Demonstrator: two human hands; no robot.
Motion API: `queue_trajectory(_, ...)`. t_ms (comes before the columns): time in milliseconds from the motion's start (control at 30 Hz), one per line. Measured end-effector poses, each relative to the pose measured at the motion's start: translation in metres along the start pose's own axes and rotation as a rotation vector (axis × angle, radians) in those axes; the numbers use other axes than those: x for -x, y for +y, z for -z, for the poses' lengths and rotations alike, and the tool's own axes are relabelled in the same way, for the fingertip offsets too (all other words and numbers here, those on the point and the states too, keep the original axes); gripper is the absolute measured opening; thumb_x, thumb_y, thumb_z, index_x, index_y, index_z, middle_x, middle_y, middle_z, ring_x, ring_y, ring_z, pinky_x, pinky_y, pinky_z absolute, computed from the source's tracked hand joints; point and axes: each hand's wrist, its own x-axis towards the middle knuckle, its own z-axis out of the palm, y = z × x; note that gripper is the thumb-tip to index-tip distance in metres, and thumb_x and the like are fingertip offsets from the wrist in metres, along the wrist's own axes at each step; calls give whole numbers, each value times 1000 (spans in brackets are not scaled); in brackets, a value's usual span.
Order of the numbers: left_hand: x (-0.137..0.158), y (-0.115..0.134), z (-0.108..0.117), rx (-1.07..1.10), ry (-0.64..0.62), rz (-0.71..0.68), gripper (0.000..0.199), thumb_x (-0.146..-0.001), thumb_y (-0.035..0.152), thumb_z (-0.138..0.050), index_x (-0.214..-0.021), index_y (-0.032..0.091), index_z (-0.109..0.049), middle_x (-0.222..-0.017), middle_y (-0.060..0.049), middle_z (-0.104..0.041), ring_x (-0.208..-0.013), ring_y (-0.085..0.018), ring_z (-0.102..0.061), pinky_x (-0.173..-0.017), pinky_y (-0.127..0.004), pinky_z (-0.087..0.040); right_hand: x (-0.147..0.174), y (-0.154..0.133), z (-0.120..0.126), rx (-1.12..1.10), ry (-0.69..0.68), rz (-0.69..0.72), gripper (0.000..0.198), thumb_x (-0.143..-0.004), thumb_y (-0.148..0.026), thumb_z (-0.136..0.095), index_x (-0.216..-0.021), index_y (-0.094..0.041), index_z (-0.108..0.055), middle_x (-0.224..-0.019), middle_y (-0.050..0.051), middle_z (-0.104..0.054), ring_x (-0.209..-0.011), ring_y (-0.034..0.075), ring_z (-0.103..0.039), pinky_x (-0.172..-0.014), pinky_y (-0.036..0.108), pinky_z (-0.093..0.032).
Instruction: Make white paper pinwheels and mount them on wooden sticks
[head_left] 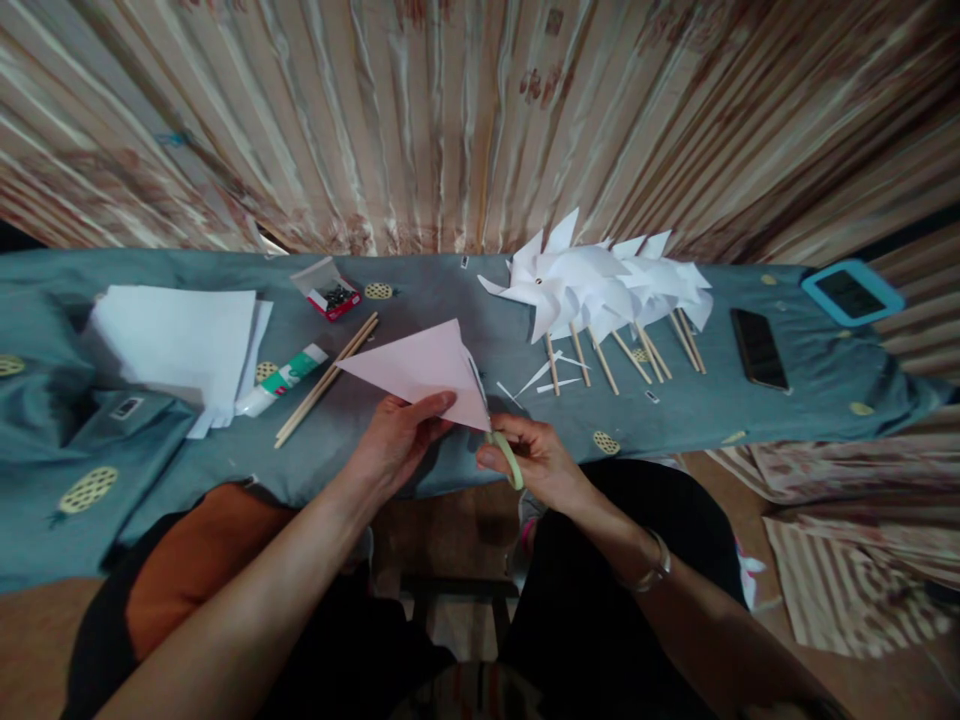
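Scissors (513, 467), one pair, held in right grip (541, 462), one pink paper triangle (426, 368) pinched in left grip (397, 437), one phone (760, 347)

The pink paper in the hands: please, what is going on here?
The left hand holds a triangle of pink paper, and the right hand holds green-handled scissors at its right edge. White pinwheels on sticks lie further right, with paper scraps near them; white sheets and loose sticks lie at left.
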Motion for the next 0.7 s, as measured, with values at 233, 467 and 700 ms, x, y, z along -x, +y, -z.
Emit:
queue_trajectory(233,3,-7,-1,-3,-25,31,18,-63,1,-76,-77,11,-70,-79,-3,-74,-66,-12,-67,-60,-18,-57,-4,5,4,60,5,68,33,-72,-42,-79,-93,-19,-70,-68,-4,-65,-59,9,-55,-57,20,-41)
queue_trajectory(467,8,-11,-1,-7,-18,52,19,-60,1,-78,-75,10,-70,-77,-3,-73,-64,-11,-67,-60,-18,-58,-6,9,4,57,11,113,33,-71,-39,-80,-96,-20,-70,-75,-2,-71,-66,12,-61,-65,24,-48)
queue_trajectory(700,9,-7,-4,10,-8,57,22,-58,0,-79,-75,10,-70,-78,-4,-74,-67,-13,-68,-62,-19,-57,-6,1,5,8,-34,76,32,-69,-47,-79,-80,-19,-68,-68,-2,-68,-59,10,-57,-59,22,-46)
